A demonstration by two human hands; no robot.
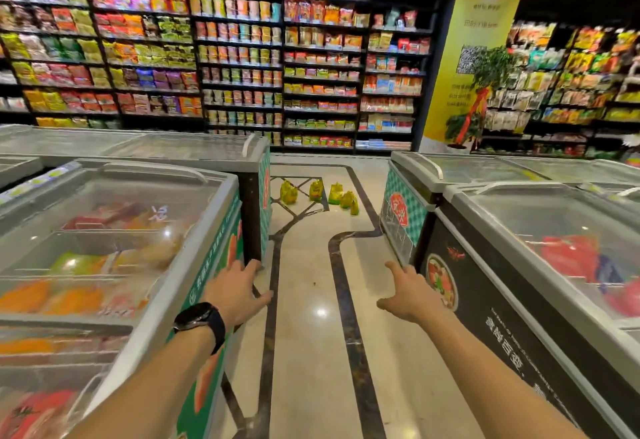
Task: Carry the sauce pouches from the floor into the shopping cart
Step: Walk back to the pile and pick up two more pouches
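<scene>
1. While both grips hold nothing, we judge the task barely begun: the sauce pouches (320,192), a loose cluster of yellow-green packs, stand on the floor (304,334) well ahead of both grips, at the far end of the aisle. We count about five, though blur leaves the number unsure.
2. Our left grip (239,291) is stretched forward, fingers spread apart and empty, with a dark watch (199,317) on the wrist behind it. Our right grip (410,295) reaches out likewise, fingers apart, thumb out, empty.
3. No pouch is lifted, and the shopping cart is not in view, so we cannot say whether any pouch lies in it already. What is left, as we judge it, is to walk up, stoop, take the pouches, then find the cart and load them.
4. Just outside the left grip runs the left freezer chest (104,230), glass-topped with a green side. We cannot tell whether the fingertips touch its corner. Just outside the right grip runs the right freezer chest (536,230), with a dark side.
5. Between the grips and the pouches the floor is a narrow lane between the chests, and we see nothing blocking it. Far beyond the pouches stand shelves (239,57) of packets and a yellow pillar (474,57).
</scene>
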